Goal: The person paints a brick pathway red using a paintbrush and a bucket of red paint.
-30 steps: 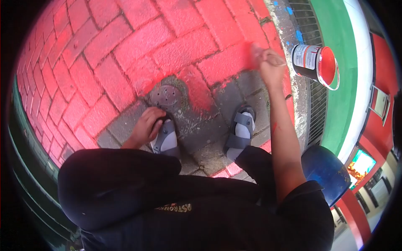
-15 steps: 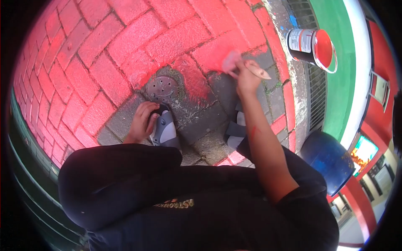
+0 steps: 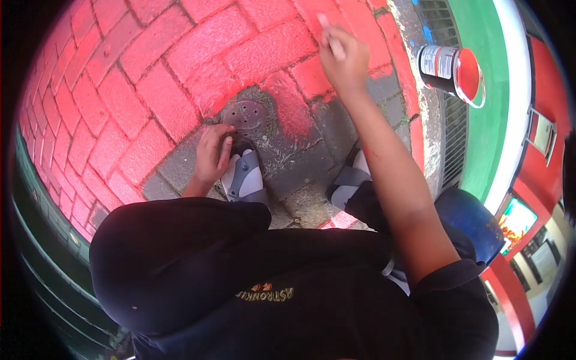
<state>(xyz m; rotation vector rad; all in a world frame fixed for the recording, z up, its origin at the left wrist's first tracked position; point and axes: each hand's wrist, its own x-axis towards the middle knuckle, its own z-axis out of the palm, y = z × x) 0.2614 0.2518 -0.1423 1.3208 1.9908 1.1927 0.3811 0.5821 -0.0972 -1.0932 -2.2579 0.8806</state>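
Note:
My right hand (image 3: 348, 63) is closed around a paintbrush (image 3: 338, 49), reaching forward over the bricks coated in red paint. The bristle end is partly hidden and hard to make out against the red. Beside my sandalled foot (image 3: 243, 174), my left hand (image 3: 211, 153) hangs with thumb and fingers apart, holding nothing. Just ahead of that foot, a round drain cover (image 3: 246, 116) with small holes sits among the pavers. Bare grey pavers (image 3: 339, 123) lie between the red area and my feet, with a red streak (image 3: 292, 108) across one.
A paint can (image 3: 438, 63) with a wire handle and red paint inside stands at the right, by a metal drain grate (image 3: 454, 141). Closer to me is a blue barrel (image 3: 471, 219). A green strip (image 3: 489, 78) runs beyond the grate.
My right hand has moved forward with the paintbrush, away from the edge of the bare pavers. My left hand has shifted slightly up and right, and the whole view has tilted a little.

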